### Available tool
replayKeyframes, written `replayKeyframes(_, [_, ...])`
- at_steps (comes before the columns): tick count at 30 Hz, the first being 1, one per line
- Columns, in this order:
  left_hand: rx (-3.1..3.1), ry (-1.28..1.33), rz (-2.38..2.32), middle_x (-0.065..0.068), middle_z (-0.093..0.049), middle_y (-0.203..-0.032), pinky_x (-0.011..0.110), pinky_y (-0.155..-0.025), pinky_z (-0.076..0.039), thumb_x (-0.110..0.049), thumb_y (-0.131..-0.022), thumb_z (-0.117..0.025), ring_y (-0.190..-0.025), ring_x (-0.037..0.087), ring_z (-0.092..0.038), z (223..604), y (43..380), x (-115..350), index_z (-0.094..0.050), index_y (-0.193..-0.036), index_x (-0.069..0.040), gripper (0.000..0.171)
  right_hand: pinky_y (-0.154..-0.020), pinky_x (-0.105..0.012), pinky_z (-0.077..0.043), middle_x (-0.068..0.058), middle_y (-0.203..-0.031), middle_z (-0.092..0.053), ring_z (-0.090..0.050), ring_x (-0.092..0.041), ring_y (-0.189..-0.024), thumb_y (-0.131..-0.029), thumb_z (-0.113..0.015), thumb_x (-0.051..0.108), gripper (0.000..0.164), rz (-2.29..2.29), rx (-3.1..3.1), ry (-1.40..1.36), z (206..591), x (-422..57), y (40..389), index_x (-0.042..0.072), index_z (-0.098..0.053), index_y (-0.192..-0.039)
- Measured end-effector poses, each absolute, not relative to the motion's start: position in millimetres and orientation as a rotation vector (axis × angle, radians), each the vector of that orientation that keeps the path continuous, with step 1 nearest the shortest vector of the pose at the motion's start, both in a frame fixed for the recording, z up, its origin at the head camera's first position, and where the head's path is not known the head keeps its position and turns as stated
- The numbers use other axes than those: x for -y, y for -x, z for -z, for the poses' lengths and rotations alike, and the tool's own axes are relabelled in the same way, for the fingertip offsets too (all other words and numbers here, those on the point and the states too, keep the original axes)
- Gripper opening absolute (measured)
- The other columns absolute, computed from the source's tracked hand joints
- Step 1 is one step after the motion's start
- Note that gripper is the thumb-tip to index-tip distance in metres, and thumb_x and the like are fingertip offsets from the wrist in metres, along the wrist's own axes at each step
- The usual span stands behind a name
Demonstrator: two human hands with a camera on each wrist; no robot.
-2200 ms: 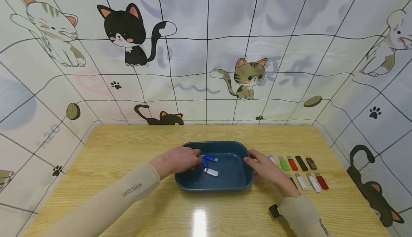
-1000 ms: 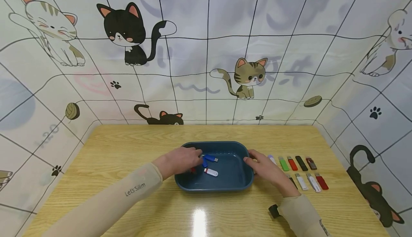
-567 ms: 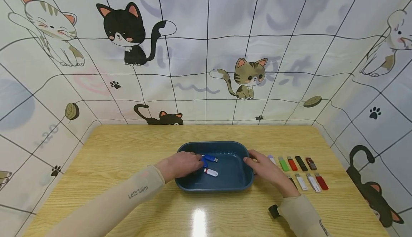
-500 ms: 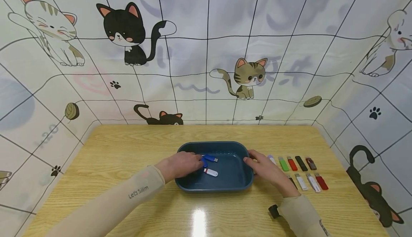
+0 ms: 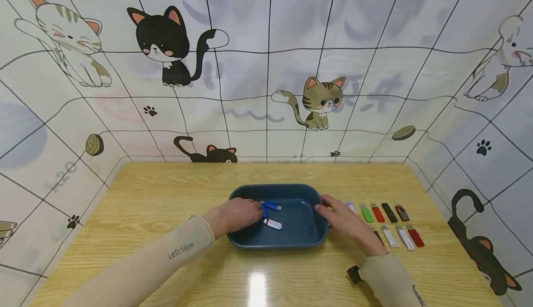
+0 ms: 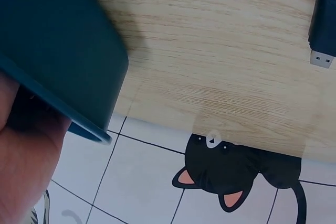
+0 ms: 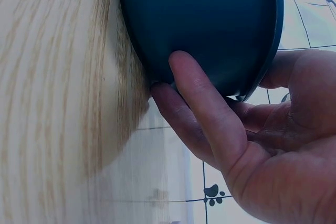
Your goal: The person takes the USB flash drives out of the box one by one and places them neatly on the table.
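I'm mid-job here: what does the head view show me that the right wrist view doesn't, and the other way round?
Only the head view: the left hand inside the tray, the blue USB sticks and white-and-red USB stick in there too, and the green USB stick on the table.

Only the right wrist view: the right hand's fingertips against the tray's outer wall.

Both: the tray, the right hand, part of the table and the printed backdrop.

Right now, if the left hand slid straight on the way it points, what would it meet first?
Probably the nearer blue USB stick, right beside the left hand inside the tray; I can't tell from the head view whether they already touch.
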State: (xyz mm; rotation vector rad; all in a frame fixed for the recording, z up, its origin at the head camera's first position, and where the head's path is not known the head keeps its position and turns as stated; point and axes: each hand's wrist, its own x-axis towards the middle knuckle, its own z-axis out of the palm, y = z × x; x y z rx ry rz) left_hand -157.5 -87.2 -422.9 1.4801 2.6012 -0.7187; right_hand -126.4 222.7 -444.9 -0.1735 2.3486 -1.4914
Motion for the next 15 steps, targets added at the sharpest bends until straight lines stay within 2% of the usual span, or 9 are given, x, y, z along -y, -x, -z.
replayKeyframes(6, [-2.639, -1.495, 0.551, -0.001, -0.071, -0.117, 0.027, -0.084, -0.060, -0.017, -0.103, -0.066, -0.097, 0.012, -0.067, 416.6, 157.0, 91.6, -0.073, -0.119, -0.017, 0.017, -0.076, -0.047, -0.064, -0.031, -0.142, -0.052, -0.065, -0.039, -0.114, -0.110, -0.050, 0.021, 0.048, 1.499, -2.335, 0.174, 445.6, -222.7, 127.1, -0.004, -0.042, -0.150])
replayKeyframes(15, [-2.706, -1.557, 0.276, -0.002, -0.064, -0.094, 0.024, -0.069, -0.057, -0.018, -0.102, -0.068, -0.080, 0.012, -0.058, 398.7, 152.7, 96.6, -0.072, -0.108, -0.013, 0.008, -0.077, -0.047, -0.064, -0.031, -0.143, -0.050, -0.064, -0.040, -0.116, -0.110, -0.050, 0.021, 0.049, 1.503, -2.328, 0.169, 444.5, -222.7, 126.5, -0.005, -0.041, -0.151])
